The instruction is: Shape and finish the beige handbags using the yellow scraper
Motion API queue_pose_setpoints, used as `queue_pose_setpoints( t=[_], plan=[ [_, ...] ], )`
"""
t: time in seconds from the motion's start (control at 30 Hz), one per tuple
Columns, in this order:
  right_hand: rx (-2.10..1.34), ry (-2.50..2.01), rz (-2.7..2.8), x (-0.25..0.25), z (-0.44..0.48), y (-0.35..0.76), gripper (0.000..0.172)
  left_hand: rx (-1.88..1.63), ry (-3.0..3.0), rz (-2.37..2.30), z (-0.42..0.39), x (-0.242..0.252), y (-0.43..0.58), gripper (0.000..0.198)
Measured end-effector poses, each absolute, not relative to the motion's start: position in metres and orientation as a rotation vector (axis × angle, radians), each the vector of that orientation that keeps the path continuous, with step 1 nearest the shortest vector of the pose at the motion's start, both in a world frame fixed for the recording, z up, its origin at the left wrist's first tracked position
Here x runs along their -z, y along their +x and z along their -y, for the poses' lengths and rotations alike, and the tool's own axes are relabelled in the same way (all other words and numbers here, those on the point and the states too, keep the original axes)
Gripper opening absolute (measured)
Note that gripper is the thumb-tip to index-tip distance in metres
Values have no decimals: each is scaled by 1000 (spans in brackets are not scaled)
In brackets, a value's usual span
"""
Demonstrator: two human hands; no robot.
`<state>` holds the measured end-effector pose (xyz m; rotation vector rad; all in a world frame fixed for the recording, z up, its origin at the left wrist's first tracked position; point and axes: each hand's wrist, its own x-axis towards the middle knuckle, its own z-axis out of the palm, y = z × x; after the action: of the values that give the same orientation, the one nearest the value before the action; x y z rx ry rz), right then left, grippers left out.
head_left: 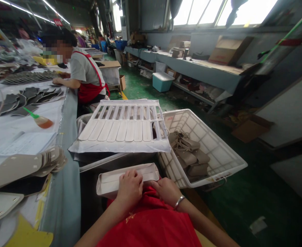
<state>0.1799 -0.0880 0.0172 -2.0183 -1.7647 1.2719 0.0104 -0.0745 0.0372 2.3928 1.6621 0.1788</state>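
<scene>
A cream, shallow box-shaped piece (109, 184), perhaps part of a bag, lies across my lap over a red apron. My left hand (130, 187) is closed over its near side, fingers curled onto the top. Close by, at the piece's lower right edge, my right hand (168, 191) is curled closed, a silver bangle on its wrist. What its fingers pinch is hidden. Just beyond the piece stands a white slotted rack (120, 146). Rounded cream strips (116, 131) lie side by side across its nearer half.
A white plastic crate (225, 164) holding taupe pieces (189, 154) stands at the right. Along the left runs a worktable (60, 120) with stacked grey-beige panels (24, 168) and a green-tipped bottle (43, 120). A co-worker (86, 75) in a red apron sits farther along it.
</scene>
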Motion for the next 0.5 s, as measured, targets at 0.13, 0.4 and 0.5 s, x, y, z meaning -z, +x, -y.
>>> queue_pose_setpoints(
  t=[0.13,0.4,0.5],
  plan=[
    [-1898,-1811,1122,-11,88,167,51,-196,2385,-1660,75,-35,8,11],
    [-2103,-1610,377,-13,84,154,34,-187,2370,-1634,68,-34,7,12],
    [-2103,-1538,248,-16,82,148,28,-176,2375,-1619,65,-33,6,12]
  ],
)
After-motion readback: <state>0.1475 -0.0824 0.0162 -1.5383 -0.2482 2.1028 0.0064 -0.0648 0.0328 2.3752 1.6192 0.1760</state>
